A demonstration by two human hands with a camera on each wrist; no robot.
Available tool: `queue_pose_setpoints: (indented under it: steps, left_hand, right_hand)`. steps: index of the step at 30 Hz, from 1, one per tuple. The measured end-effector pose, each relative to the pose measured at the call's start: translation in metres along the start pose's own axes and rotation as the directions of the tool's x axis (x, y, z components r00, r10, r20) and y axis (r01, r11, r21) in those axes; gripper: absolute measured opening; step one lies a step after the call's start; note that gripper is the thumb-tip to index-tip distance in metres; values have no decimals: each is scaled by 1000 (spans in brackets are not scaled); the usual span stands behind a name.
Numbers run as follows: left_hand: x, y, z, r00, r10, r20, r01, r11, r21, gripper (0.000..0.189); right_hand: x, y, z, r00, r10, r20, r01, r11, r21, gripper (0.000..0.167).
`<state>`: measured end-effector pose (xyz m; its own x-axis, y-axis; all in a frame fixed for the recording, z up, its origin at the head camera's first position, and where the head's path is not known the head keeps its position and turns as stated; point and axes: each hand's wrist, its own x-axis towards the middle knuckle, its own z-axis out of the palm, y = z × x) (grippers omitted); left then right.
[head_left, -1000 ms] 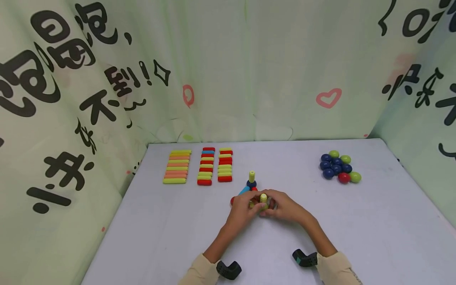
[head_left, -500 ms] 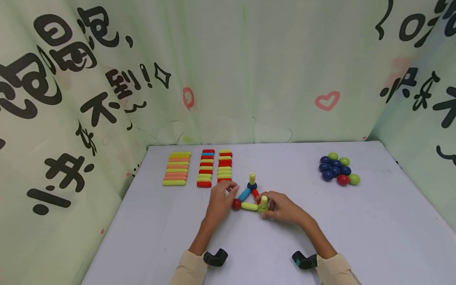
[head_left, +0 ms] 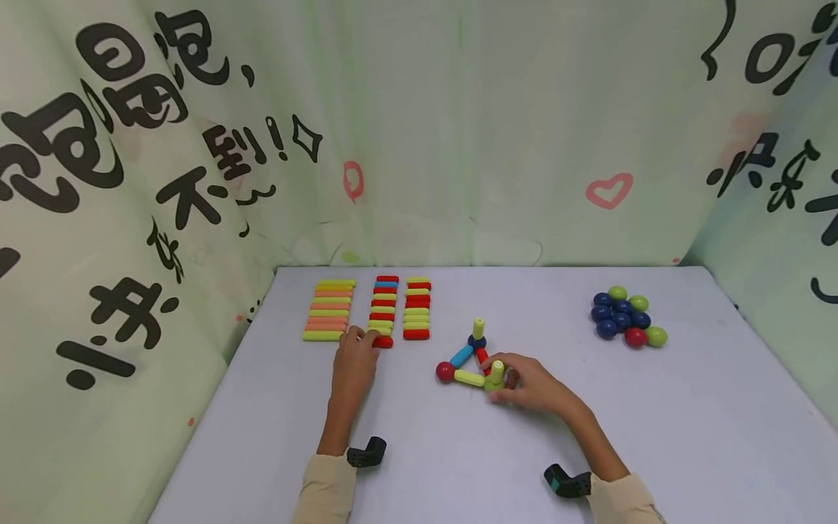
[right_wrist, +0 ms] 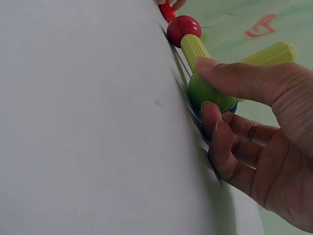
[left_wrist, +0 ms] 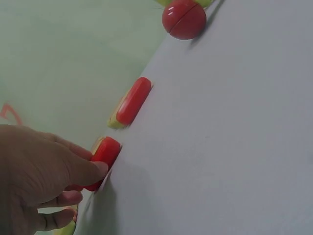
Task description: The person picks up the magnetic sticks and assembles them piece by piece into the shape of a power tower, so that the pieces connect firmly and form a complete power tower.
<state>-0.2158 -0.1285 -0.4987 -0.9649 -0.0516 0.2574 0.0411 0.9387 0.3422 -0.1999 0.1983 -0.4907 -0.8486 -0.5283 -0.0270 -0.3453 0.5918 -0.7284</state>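
At the near end of the middle column of rods, my left hand (head_left: 353, 360) pinches a red rod (left_wrist: 108, 149) between thumb and fingers. My right hand (head_left: 532, 383) holds the green ball (right_wrist: 210, 93) at the near right corner of a triangle built of toy rods and balls. That triangle has a red ball (head_left: 445, 372), a dark blue ball (head_left: 476, 342), a blue rod (head_left: 461, 356), a yellow-green rod (head_left: 469, 378) and a red side rod partly behind my fingers. Yellow-green rods stand upright on the green ball and the dark blue ball.
Left of the left hand's rod lies a column of longer yellow and orange rods (head_left: 327, 313); a short column (head_left: 417, 309) lies right. Several loose balls (head_left: 622, 316) sit at the table's (head_left: 655, 437) far right. A printed curtain (head_left: 524, 145) stands behind.
My left hand has left the triangle and moved left to the middle column, where it now pinches a red rod. My right hand stays on the green ball.
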Motion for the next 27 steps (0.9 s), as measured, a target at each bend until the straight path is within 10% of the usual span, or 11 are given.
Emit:
queue_pose_setpoints:
  steps: [13,22,27]
  left_hand:
    - [-2,14,-1,982,20,187,13,985,-173,34]
    - [-9,47,8,958,220,183,-53,766,-640,34]
    - [-14,65,19,961,240,140,-83,730,-678,36]
  right_hand:
    - [-4,7,-3,1000,18,-7,-18,999,32,45]
    - [-5,6,-2,1000,13,-3,-13,998,58,47]
    - [-4,4,-3,1000,15,-16,-14,999,46,46]
